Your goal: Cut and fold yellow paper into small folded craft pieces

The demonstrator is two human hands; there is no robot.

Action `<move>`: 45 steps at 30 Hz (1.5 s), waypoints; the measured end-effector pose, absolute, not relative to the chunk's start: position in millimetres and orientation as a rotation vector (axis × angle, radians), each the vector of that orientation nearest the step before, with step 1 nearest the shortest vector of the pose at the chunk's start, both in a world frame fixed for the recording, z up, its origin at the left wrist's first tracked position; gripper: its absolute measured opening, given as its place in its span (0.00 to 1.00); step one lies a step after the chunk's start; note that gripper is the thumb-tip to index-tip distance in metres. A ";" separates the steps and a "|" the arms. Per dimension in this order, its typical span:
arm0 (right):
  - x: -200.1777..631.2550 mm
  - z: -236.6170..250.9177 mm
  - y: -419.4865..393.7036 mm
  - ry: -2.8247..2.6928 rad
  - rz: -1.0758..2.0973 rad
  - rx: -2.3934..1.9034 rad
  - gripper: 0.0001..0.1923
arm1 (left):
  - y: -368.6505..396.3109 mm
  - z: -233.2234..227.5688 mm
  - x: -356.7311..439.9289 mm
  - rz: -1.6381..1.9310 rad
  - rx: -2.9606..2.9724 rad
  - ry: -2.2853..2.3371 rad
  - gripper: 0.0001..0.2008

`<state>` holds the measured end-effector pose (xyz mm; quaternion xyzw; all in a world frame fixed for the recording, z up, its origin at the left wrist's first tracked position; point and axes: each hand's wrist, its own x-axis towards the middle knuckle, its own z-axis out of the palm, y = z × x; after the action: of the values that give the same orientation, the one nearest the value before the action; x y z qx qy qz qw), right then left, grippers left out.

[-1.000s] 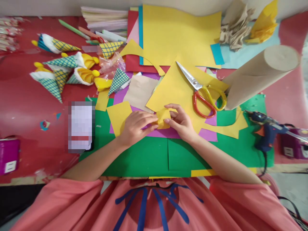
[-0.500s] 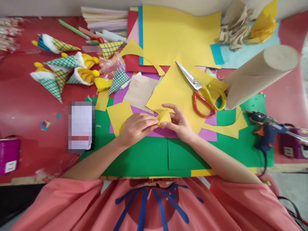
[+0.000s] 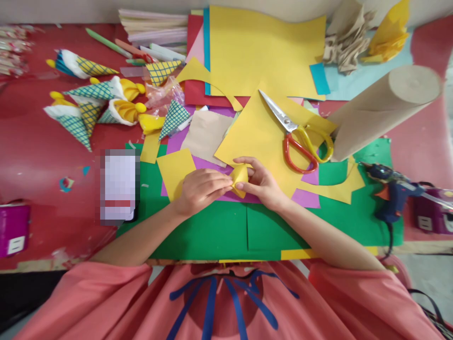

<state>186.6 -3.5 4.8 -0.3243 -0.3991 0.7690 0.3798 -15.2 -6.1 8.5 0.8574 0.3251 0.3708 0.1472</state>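
Between my two hands is a small piece of folded yellow paper (image 3: 239,175), held above the purple sheet (image 3: 255,196). My left hand (image 3: 203,186) pinches its left side with fingertips and thumb. On the other side, my right hand (image 3: 262,184) grips it with the thumb in front, the index finger arched over the top. Just beyond the hands lies a large yellow sheet (image 3: 255,137), with scissors (image 3: 290,130) resting on it, red and yellow handles toward me. A smaller yellow paper piece (image 3: 175,170) sits by my left hand.
Finished-looking checked paper cones (image 3: 95,101) lie at the left, near a blurred-out phone (image 3: 119,186). A brown paper roll (image 3: 382,113) stands at the right, with a glue gun (image 3: 391,196) nearer me. Stacked coloured sheets (image 3: 265,47) are at the back.
The folded yellow paper has turned between my fingers and now looks narrower and more upright. My right index finger and thumb have shifted slightly left and down; my left hand stays nearly in place.
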 end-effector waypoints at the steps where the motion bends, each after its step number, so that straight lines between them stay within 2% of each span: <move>1: 186.8 4.5 -3.4 -1.033 1.964 -0.830 0.28 | -6.0 8.9 -15.2 1.082 2.469 0.922 0.04; 12: 186.7 3.3 -3.2 -1.031 1.967 -0.825 0.26 | -5.9 9.3 -12.5 1.134 2.476 0.847 0.05; 19: 188.6 2.5 -3.3 -1.037 1.980 -0.783 0.23 | -7.8 4.2 -15.6 1.140 2.558 0.765 0.15; 36: 189.3 1.2 -2.2 -1.033 1.946 -0.784 0.18 | -7.1 0.9 -14.1 1.114 2.584 0.848 0.20; 45: 191.0 -0.9 -3.0 -1.083 1.635 -0.901 0.24 | -8.4 4.7 -18.8 1.188 2.596 0.831 0.18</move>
<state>191.0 -3.0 -0.9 -0.3679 -0.4422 0.6679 0.4723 -18.8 -8.4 4.7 0.8699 0.2786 0.3981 0.0839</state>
